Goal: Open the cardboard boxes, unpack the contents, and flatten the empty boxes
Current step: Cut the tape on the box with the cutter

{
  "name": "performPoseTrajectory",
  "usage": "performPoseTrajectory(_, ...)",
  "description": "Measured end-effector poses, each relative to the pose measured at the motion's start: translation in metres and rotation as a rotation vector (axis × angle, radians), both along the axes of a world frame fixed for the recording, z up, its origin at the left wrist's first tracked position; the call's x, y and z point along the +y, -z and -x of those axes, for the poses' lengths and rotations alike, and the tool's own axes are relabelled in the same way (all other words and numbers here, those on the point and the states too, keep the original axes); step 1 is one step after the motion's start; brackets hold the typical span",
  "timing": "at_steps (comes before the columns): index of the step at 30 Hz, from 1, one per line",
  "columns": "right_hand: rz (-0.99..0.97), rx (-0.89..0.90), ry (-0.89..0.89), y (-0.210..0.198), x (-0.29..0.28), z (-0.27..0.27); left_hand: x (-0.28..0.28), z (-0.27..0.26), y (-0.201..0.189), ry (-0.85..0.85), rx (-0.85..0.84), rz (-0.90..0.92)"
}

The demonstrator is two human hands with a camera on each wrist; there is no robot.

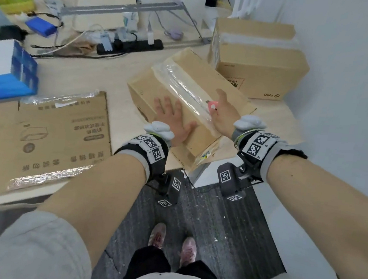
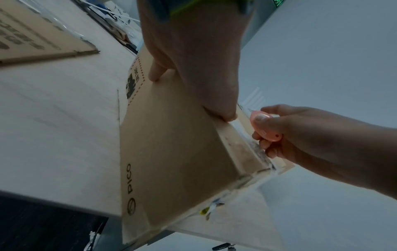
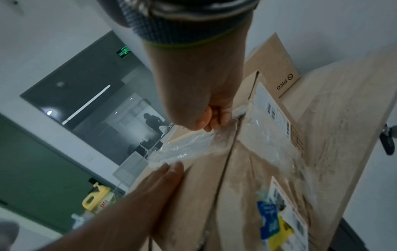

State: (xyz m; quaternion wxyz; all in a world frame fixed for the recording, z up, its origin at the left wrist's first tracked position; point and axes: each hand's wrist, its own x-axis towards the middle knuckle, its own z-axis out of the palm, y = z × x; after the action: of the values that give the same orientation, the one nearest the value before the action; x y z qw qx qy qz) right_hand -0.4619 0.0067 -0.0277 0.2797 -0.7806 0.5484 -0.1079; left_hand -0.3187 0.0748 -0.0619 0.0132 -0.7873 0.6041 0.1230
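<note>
A taped cardboard box (image 1: 184, 80) lies tilted at the table's near right corner, clear tape (image 1: 183, 89) running along its top seam. My left hand (image 1: 171, 117) presses flat on the box's near top, fingers spread, thumb over the edge. My right hand (image 1: 221, 113) grips a small pink cutter (image 1: 211, 104) against the taped seam. The left wrist view shows the box side (image 2: 171, 152) marked PICO and the pink cutter (image 2: 266, 125) in curled fingers. The right wrist view shows the seam (image 3: 227, 159) partly slit below the right hand (image 3: 214, 118).
A second, larger cardboard box (image 1: 259, 63) stands at the back right by the wall. A flattened box (image 1: 49, 138) lies on the table at the left. A blue-and-white carton (image 1: 6, 70), a power strip (image 1: 131, 46) and cables crowd the back. The floor gap is below me.
</note>
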Motion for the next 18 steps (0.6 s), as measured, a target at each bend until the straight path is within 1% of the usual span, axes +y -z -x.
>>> performPoseTrajectory(3,-0.003,-0.084,0.099,-0.012,-0.005,-0.003,-0.001,0.002,-0.006,0.005,-0.001,-0.023)
performPoseTrajectory(5,0.021,-0.122,0.061,-0.015,-0.001,-0.010,0.003,-0.004,-0.013,0.013,0.040,0.025)
performPoseTrajectory(7,-0.004,-0.155,0.016,-0.015,0.002,-0.021,0.006,-0.012,-0.020,0.016,0.102,0.119)
performPoseTrajectory(10,-0.081,-0.231,-0.003,-0.017,0.007,-0.048,0.003,-0.028,-0.029,-0.045,0.123,0.204)
performPoseTrajectory(11,-0.099,-0.245,-0.029,-0.019,0.009,-0.068,0.002,-0.042,-0.032,-0.080,0.122,0.214)
performPoseTrajectory(13,-0.080,-0.254,-0.079,-0.020,0.013,-0.091,-0.001,-0.053,-0.035,-0.090,0.139,0.235)
performPoseTrajectory(15,-0.024,-0.265,-0.072,-0.020,0.014,-0.103,-0.002,-0.055,-0.038,-0.097,0.191,0.287)
performPoseTrajectory(18,0.002,-0.295,-0.083,-0.018,0.009,-0.140,-0.003,-0.092,-0.040,-0.191,0.266,0.344)
